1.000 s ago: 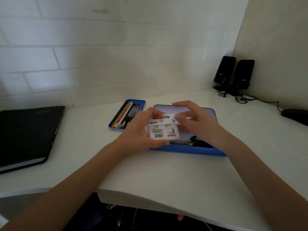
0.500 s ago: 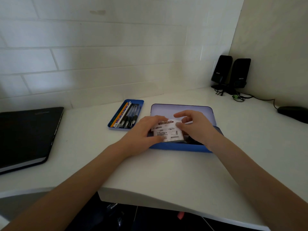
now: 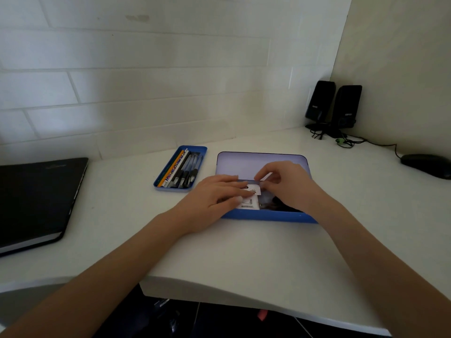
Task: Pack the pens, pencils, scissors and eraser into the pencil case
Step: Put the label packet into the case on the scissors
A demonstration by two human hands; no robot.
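A blue pencil case (image 3: 268,217) lies open on the white desk, its pale lid (image 3: 244,164) tilted back. Both hands press a white packaged eraser (image 3: 250,200) down into the case's left half. My left hand (image 3: 214,201) lies flat over the package with fingers on its top. My right hand (image 3: 288,186) pinches its upper right corner. Dark scissors (image 3: 280,207) show inside the case under my right hand. A separate blue tray (image 3: 180,169) to the left holds several pens and pencils.
A closed black laptop (image 3: 36,198) sits at the far left. Two black speakers (image 3: 334,106) with cables stand in the back right corner, and a black mouse (image 3: 427,164) lies at the right edge. The desk's front edge curves just below my forearms.
The eraser package was held up above the case and is now lowered into it. Both hands moved down with it and flattened over it.
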